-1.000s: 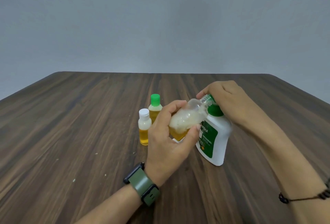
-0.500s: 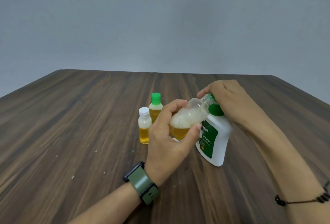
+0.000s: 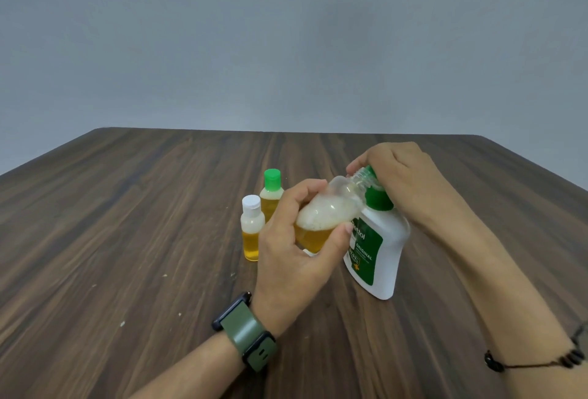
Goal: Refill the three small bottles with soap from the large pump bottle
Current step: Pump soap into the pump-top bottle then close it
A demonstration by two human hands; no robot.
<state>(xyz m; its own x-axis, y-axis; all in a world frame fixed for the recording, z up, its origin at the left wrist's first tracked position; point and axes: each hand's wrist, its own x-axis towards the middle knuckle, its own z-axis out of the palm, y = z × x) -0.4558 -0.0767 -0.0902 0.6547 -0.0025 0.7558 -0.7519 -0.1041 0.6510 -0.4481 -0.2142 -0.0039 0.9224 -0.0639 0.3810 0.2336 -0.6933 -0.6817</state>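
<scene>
My left hand (image 3: 292, 249) grips a clear small bottle (image 3: 327, 214), tilted with its open neck up against the green pump head of the large white pump bottle (image 3: 378, 245). Amber soap with white foam fills its lower half. My right hand (image 3: 404, 182) curls over the pump head and covers the nozzle. The pump bottle stands on the table (image 3: 127, 223), leaning slightly. Two capped small bottles stand to the left: one with a white cap (image 3: 252, 230), one with a green cap (image 3: 272, 195) behind it, both holding amber soap.
A small white cap (image 3: 308, 252) lies on the table, mostly hidden behind my left hand. Small pale specks dot the dark wooden top at the front left. The table's far edge meets a plain grey wall.
The foam and soap level in the tilted bottle has risen a little. Both hands and the other bottles have held their places.
</scene>
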